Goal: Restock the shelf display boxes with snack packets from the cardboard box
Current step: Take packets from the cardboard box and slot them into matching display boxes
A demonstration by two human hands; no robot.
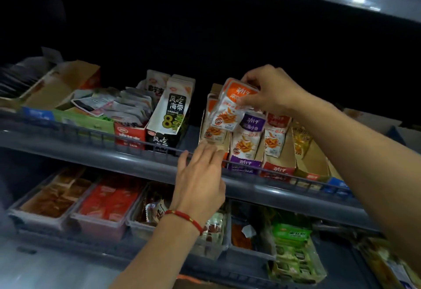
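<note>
A person's right hand (268, 92) pinches a small stack of orange snack packets (230, 104) above the orange display box (215, 137) on the upper shelf (136, 163), while the left hand (200, 174), fingers relaxed and holding nothing, rests against that box's front edge. The step looks best done by steadying the box with the left hand and sliding the packets in upright, labels forward, behind those already standing there and clear of the purple box (245, 152) just beside it.
</note>
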